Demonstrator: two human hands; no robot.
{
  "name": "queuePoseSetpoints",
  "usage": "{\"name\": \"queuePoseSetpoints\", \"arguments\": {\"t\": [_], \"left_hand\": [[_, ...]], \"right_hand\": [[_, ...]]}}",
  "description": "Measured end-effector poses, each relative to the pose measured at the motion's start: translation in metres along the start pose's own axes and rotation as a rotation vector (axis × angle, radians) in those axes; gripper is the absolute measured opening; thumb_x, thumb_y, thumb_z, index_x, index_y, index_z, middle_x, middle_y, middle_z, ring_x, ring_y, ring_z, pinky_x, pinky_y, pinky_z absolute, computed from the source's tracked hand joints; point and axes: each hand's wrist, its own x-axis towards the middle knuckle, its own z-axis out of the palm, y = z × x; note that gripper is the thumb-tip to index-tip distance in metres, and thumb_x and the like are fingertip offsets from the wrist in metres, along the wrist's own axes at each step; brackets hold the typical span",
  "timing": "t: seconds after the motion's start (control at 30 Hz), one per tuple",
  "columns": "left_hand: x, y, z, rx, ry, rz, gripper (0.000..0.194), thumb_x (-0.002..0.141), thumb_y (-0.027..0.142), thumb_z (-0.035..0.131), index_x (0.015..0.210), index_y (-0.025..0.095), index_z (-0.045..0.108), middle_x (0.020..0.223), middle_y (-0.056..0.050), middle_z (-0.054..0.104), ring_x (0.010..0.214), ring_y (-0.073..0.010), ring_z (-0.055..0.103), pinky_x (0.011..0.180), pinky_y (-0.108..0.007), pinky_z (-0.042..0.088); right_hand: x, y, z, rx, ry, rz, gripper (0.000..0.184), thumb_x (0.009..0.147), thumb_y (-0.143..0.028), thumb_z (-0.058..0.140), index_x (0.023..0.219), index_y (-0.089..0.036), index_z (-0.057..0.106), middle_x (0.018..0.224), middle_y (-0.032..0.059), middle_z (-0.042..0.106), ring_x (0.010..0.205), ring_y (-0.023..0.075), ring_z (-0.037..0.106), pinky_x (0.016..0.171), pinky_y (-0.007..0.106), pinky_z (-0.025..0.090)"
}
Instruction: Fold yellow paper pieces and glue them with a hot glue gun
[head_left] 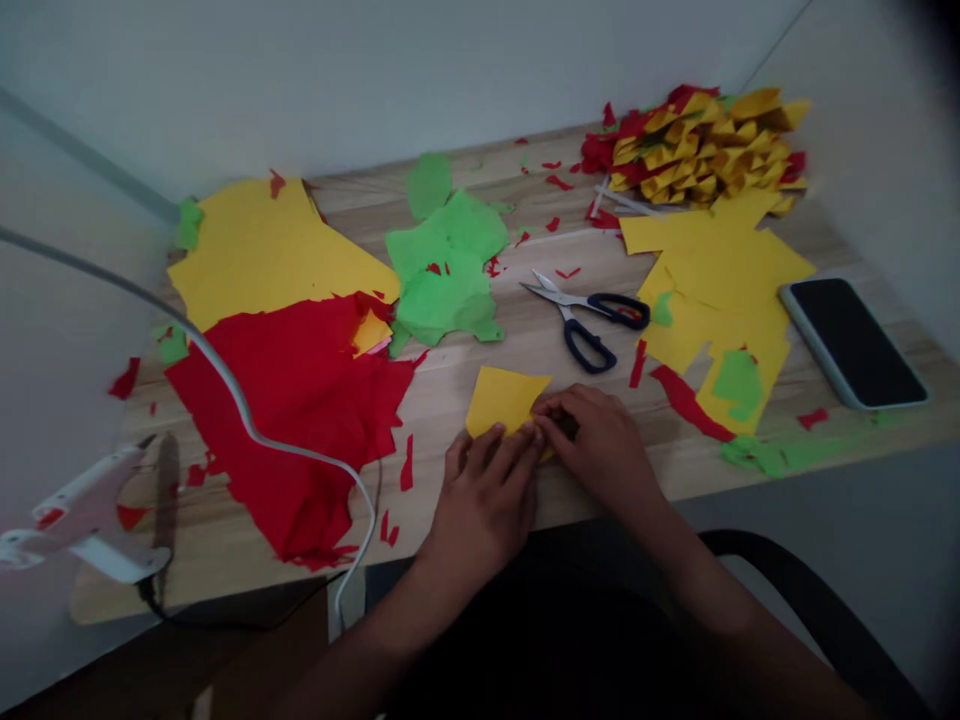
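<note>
A small piece of yellow paper [504, 398] lies near the table's front edge, with its upper part showing beyond my fingers. My left hand [491, 480] holds it down from the near side, fingers bent over its lower part. At the paper's right edge, my right hand [596, 430] pinches it between thumb and forefinger. The fingertips of both hands nearly meet there, and the lower part of the paper is mostly hidden. Just beyond my right hand lie scissors [581, 310] with dark blue handles, blades spread.
Red paper [300, 400], yellow paper [262, 250] and green paper [450, 265] lie left and behind. More yellow sheets [720, 270], a phone [859, 342] and a yellow paper flower-like bundle [697, 150] are right. A glue gun [97, 525] stands at left; a white cable [251, 425] crosses the view.
</note>
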Motion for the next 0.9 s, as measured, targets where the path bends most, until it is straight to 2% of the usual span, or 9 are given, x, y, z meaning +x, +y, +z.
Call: {"name": "queuePoseSetpoints", "arguments": {"t": [0.27,0.5,0.67,0.9], "left_hand": [[0.008,-0.007,-0.006,-0.033,-0.080,-0.007,0.042,0.095,0.026,0.056,0.137,0.029,0.058,0.149,-0.003,0.056,0.127,-0.0301,0.051,0.108,-0.054,0.032],[0.010,-0.011,-0.007,-0.078,-0.092,0.009,0.039,0.096,0.029,0.056,0.135,0.029,0.059,0.149,-0.005,0.056,0.127,-0.0312,0.049,0.107,-0.055,0.032],[0.009,-0.012,-0.008,-0.069,-0.081,0.031,0.037,0.098,0.030,0.054,0.135,0.028,0.059,0.145,-0.004,0.059,0.125,-0.0306,0.049,0.106,-0.054,0.032],[0.012,-0.011,-0.009,-0.076,-0.097,0.005,0.038,0.097,0.030,0.056,0.135,0.028,0.059,0.149,-0.004,0.055,0.126,-0.0318,0.047,0.107,-0.056,0.031]], "right_hand": [[0.000,0.021,-0.003,-0.037,0.004,-0.263,0.011,0.095,-0.025,0.066,0.100,-0.022,0.075,0.087,0.0039,0.068,0.084,0.0216,0.061,0.078,0.035,0.043],[0.004,0.026,-0.009,-0.036,-0.038,-0.333,0.015,0.097,-0.027,0.063,0.105,-0.023,0.075,0.089,0.0044,0.067,0.082,0.0204,0.062,0.077,0.034,0.044],[0.005,0.028,-0.009,-0.029,-0.035,-0.354,0.017,0.098,-0.028,0.061,0.102,-0.021,0.076,0.088,0.0054,0.068,0.081,0.0208,0.062,0.075,0.034,0.045],[0.005,0.029,-0.009,-0.032,-0.031,-0.351,0.017,0.098,-0.029,0.061,0.104,-0.022,0.076,0.085,0.0046,0.067,0.080,0.0202,0.061,0.075,0.033,0.044]]}}
